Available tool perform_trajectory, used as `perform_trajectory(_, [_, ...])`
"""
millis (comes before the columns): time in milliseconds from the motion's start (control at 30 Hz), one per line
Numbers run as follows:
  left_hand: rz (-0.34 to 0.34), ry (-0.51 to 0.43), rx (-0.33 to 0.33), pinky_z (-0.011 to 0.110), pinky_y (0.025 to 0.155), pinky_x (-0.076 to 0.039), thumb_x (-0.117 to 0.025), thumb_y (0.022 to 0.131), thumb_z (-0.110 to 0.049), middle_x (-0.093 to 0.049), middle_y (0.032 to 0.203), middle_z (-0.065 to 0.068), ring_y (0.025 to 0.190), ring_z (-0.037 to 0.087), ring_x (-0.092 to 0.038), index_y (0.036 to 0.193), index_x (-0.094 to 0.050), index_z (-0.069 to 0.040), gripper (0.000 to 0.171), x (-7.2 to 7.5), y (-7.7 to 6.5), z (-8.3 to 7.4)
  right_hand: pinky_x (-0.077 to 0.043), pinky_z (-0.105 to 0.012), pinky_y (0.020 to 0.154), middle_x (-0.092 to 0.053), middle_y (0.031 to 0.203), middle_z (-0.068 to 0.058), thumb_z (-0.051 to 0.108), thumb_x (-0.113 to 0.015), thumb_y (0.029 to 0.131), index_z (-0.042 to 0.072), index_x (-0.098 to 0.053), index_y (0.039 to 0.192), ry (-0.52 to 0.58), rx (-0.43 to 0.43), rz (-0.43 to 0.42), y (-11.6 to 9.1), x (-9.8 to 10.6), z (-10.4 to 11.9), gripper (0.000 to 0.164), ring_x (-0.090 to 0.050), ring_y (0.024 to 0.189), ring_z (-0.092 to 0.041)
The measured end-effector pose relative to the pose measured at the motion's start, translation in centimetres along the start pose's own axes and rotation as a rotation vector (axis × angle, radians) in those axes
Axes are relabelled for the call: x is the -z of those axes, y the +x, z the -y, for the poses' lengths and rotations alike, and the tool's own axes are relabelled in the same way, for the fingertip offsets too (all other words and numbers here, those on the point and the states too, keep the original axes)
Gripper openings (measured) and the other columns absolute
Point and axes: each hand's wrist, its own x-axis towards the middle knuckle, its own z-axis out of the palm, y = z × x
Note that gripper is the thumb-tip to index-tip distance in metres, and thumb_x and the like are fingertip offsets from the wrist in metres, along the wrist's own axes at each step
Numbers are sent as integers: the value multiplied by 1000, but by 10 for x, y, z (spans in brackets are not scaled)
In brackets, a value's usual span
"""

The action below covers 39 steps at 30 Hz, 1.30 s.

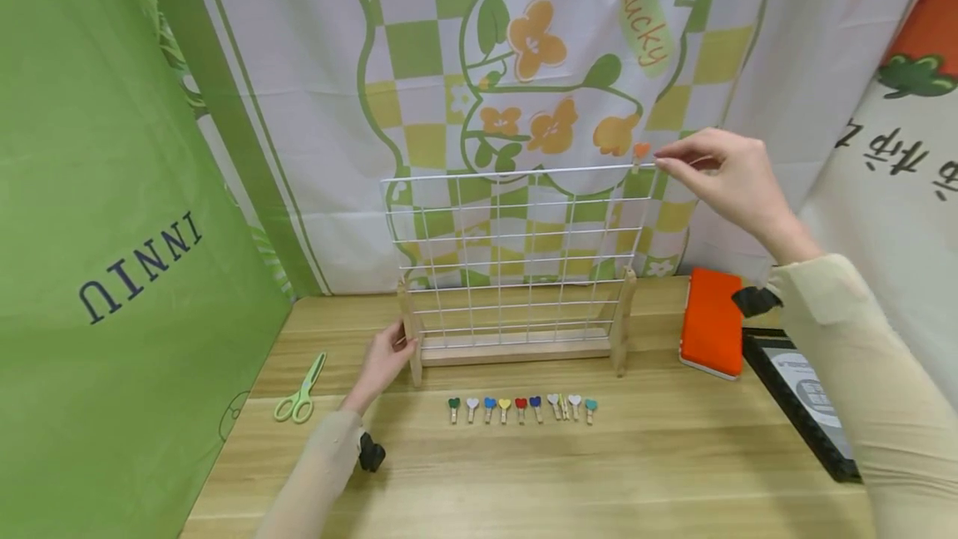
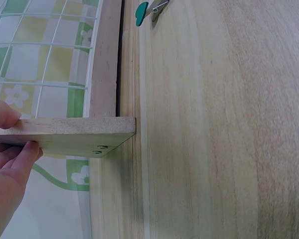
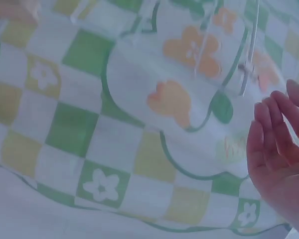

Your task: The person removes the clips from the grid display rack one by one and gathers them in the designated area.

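A white wire grid rack [image 1: 516, 172] stands upright in a wooden stand [image 1: 516, 351]. My left hand [image 1: 387, 353] grips the stand's left wooden leg [image 2: 74, 134], thumb on one side and fingers on the other. Near the grid's top right corner, a clothespin with an orange heart [image 1: 641, 150] is clipped on the top wire. Just right of it is my right hand [image 1: 729, 175], fingertips close together. In the right wrist view a small gap separates those fingers [image 3: 269, 129] from the clip, and they hold nothing. Several heart clothespins [image 1: 520, 407] lie in a row before the stand.
Green-handled scissors [image 1: 301, 393] lie at the left of the wooden table [image 1: 524, 481]. To the right are an orange case [image 1: 711, 323] and a black-framed tablet-like object [image 1: 801, 402], partly under my right sleeve. A patterned curtain [image 1: 299, 106] hangs behind the rack.
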Motion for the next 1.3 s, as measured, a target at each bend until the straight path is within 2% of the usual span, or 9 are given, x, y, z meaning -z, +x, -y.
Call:
perform_trajectory(100, [9, -3, 12, 46, 105, -52, -58, 94, 4, -52, 138, 35, 130, 44, -53, 142, -43, 12, 51, 0, -1, 0, -45, 5, 69, -57, 89, 37, 22, -68, 94, 6, -76, 108, -29, -57, 35, 15, 7, -3, 22, -54, 76, 18])
perform_trajectory(233, [16, -6, 23, 46, 106, -51, -58, 95, 2, -51, 140, 34, 131, 44, -53, 144, -42, 11, 52, 1, -1, 2, -44, 2, 67, -68, 95, 15, 33, -65, 96, 11, -75, 114, -60, -111, 142, 28, 7, -4, 31, -55, 76, 16])
perform_trajectory(367, [9, 8, 25, 45, 105, -52, -59, 95, 2, -52, 140, 33, 130, 43, -54, 143, -43, 10, 52, 0, -1, 3, -45, 1, 69, -73, 102, -7, 36, -62, 97, 11, -75, 114, -77, -110, 214, 34, 4, -2, 32, -54, 77, 15])
perform_trajectory(500, [7, 12, 27, 44, 104, -53, -59, 94, 2, -53, 139, 33, 129, 43, -55, 142, -44, 10, 51, -1, -1, 2, -43, 2, 71, -75, 104, -13, 34, -61, 98, 11, -75, 112, -96, -88, 237, 37, 2, -2, 31, -52, 77, 18])
perform_trajectory(567, [7, 0, 29, 45, 105, -52, -60, 94, 1, -53, 139, 33, 129, 43, -55, 142, -44, 10, 51, -2, -2, 2, -43, 3, 71, -76, 102, -9, 32, -61, 98, 11, -75, 111, -100, -90, 238, 37, 3, -1, 28, -52, 77, 19])
perform_trajectory(667, [12, -9, 24, 48, 106, -51, -60, 95, 1, -51, 140, 35, 130, 45, -53, 143, -43, 12, 52, -2, -2, 1, -44, 2, 69, -75, 94, 11, 29, -64, 97, 12, -76, 111, -77, -98, 230, 37, 3, -3, 25, -55, 76, 18])
perform_trajectory(800, [13, 1, 22, 47, 106, -51, -59, 95, 1, -51, 140, 34, 130, 44, -53, 143, -42, 11, 53, -2, -1, 1, -45, 1, 68, -62, 85, 34, 25, -67, 95, 12, -76, 108, -34, -95, 204, 37, 2, -5, 21, -58, 75, 13])
perform_trajectory(1133, [15, 7, 26, 46, 105, -52, -58, 94, 4, -51, 140, 34, 130, 44, -53, 144, -41, 12, 54, -2, 0, 1, -48, 1, 65, -58, 78, 37, 16, -74, 89, 6, -77, 95, 28, -24, 63, 36, -5, -4, 12, -59, 70, 13])
perform_trajectory(1300, [14, 8, 25, 46, 105, -52, -59, 94, 3, -52, 140, 34, 130, 44, -54, 144, -41, 11, 54, -2, 1, 2, -46, -2, 59, -62, 79, 36, 18, -74, 89, 5, -77, 94, 75, -38, 11, 35, -3, -3, 15, -60, 68, 6])
